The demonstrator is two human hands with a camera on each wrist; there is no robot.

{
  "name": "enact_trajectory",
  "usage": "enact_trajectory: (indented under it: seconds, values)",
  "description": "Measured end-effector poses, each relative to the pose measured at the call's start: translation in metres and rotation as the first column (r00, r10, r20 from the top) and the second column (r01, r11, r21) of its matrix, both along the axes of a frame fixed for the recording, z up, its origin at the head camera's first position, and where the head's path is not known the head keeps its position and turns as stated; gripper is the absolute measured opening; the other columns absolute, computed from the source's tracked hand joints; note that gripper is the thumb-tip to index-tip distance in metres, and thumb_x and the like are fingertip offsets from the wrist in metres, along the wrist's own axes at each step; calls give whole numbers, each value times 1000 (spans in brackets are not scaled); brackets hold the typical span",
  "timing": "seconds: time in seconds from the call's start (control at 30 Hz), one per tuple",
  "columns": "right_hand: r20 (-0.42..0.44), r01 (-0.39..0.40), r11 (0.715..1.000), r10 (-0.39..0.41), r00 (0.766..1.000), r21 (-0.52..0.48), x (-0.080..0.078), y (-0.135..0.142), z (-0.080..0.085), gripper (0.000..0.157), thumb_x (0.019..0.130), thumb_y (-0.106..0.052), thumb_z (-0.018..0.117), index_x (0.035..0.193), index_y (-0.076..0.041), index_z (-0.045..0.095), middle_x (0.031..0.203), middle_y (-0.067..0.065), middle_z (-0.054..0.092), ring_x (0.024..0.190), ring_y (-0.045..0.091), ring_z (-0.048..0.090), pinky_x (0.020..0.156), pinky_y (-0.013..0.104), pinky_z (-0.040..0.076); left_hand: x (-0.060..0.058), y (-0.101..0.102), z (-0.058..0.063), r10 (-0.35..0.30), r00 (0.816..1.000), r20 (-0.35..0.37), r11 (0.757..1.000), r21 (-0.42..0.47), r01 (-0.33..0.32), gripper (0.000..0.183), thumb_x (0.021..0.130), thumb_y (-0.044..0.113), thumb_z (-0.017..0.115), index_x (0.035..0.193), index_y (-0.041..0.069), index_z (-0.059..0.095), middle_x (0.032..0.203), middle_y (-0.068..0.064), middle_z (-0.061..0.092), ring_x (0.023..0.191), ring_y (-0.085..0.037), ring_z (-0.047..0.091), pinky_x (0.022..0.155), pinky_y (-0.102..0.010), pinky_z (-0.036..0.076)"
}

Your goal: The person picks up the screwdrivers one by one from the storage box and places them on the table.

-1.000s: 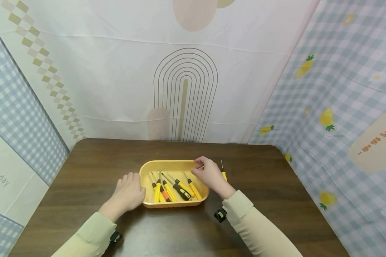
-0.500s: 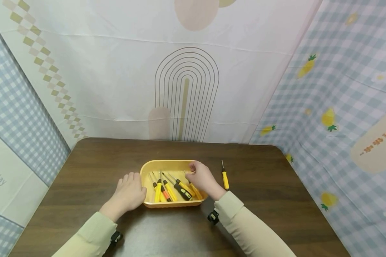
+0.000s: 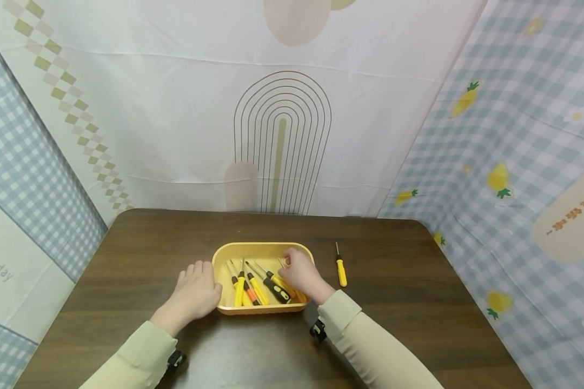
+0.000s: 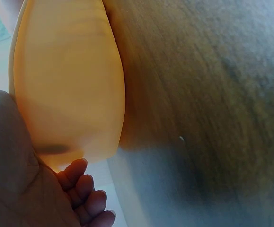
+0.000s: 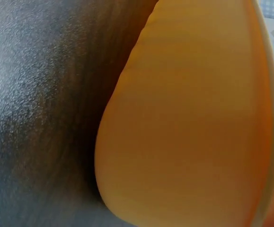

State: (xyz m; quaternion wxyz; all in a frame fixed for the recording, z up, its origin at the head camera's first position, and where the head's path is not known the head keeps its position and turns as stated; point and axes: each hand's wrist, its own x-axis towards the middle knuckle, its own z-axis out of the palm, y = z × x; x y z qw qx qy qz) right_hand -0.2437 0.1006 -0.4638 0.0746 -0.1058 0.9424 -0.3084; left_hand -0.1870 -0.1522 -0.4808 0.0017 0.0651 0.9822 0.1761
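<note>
In the head view, a yellow plastic tray [image 3: 224, 310] holds several screwdrivers, mostly yellow-handled. A black-and-yellow screwdriver [image 3: 276, 292] lies among them, and one orange-and-black handle [image 3: 250, 295] shows at the left. My left hand [image 3: 194, 289] grips the tray's left end; the left wrist view shows fingers [image 4: 82, 184] curled against its outer wall. My right hand [image 3: 302, 273] reaches over the right end of the tray, thumb and forefinger apart above the rightmost screwdriver [image 3: 300, 296], whose handle it partly covers. The right wrist view mostly shows the tray's outer wall [image 5: 189, 118].
One yellow screwdriver [image 3: 340, 270] lies on the dark wooden table [image 3: 394, 302], right of the tray, its shaft pointing to the back. A patterned curtain [image 3: 190, 119] hangs behind the table, with checked cloth [image 3: 467, 135] at the right.
My right hand has moved left and lower into the tray, uncovering the screwdriver on the table. My left hand has stayed on the tray's end.
</note>
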Motion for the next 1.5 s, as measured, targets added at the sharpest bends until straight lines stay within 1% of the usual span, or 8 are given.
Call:
enact_trajectory:
  seconds: [0.17, 0.3, 0.4, 0.57, 1.07, 1.2, 1.3, 1.5]
  values:
    - [-14, 5, 999, -4, 1000, 45, -2, -2, -3, 39, 87, -9, 64, 124, 1, 56, 109, 13, 61, 94, 22, 59, 80, 39, 49, 0, 0, 0, 2, 1000, 2, 1000, 0, -2, 34, 88, 23, 53, 104, -7, 47, 92, -14, 43, 87, -33, 42, 76, -47, 32]
    - [-3, -1, 997, 2, 1000, 77, -2, -4, -5, 37, 87, -5, 62, 122, 2, 56, 100, 13, 62, 81, 20, 57, 73, 37, 49, -1, -1, -1, 3, 1000, 0, 1000, 0, -3, 34, 88, 23, 53, 104, -6, 47, 92, -14, 43, 87, -32, 41, 76, -47, 32]
    - [22, 11, 994, -13, 1000, 109, -1, -5, -6, 35, 87, -1, 58, 122, 2, 56, 101, 14, 62, 76, 20, 55, 70, 35, 48, -1, -1, -2, 2, 1000, -2, 1000, -1, -2, 33, 88, 23, 53, 103, -6, 47, 91, -13, 43, 87, -32, 41, 75, -47, 32]
    - [31, 35, 987, -40, 999, 156, 0, -8, -9, 33, 87, 2, 54, 120, 1, 57, 110, 15, 62, 84, 20, 55, 76, 32, 48, -1, -1, -3, 1, 1000, -10, 1000, 2, -1, 33, 88, 23, 53, 103, -6, 47, 91, -13, 43, 87, -32, 42, 75, -47, 32]
    - [-1, 11, 989, -11, 1000, 149, 4, -10, -10, 28, 83, 4, 54, 110, 0, 62, 104, 12, 65, 78, 18, 54, 73, 33, 47, -1, -1, -4, -3, 999, -32, 1000, 11, 4, 31, 87, 22, 53, 100, -5, 48, 90, -13, 43, 87, -33, 43, 74, -47, 32]
    - [20, 9, 993, -12, 1000, 114, 4, -9, -10, 17, 83, 6, 52, 94, -1, 63, 83, 7, 58, 63, 16, 48, 57, 29, 43, -1, -1, -4, -2, 1000, -27, 1000, 10, 2, 32, 87, 23, 53, 101, -6, 47, 91, -13, 43, 87, -33, 42, 75, -47, 32]
    - [45, 18, 996, -22, 999, 84, 4, -9, -8, 15, 87, 4, 53, 94, -1, 65, 81, 7, 57, 59, 16, 48, 51, 28, 42, -1, -1, -3, -1, 1000, -22, 1000, 8, 1, 32, 87, 23, 53, 102, -6, 47, 91, -13, 43, 87, -33, 42, 75, -47, 32]
    - [-29, -20, 999, 21, 999, 38, 3, -3, 1, 20, 92, -5, 55, 108, -1, 66, 93, 6, 65, 70, 14, 57, 65, 32, 49, -1, -1, -2, -7, 1000, -23, 1000, 5, 7, 33, 87, 23, 53, 102, -6, 47, 91, -13, 43, 88, -33, 42, 75, -47, 33]
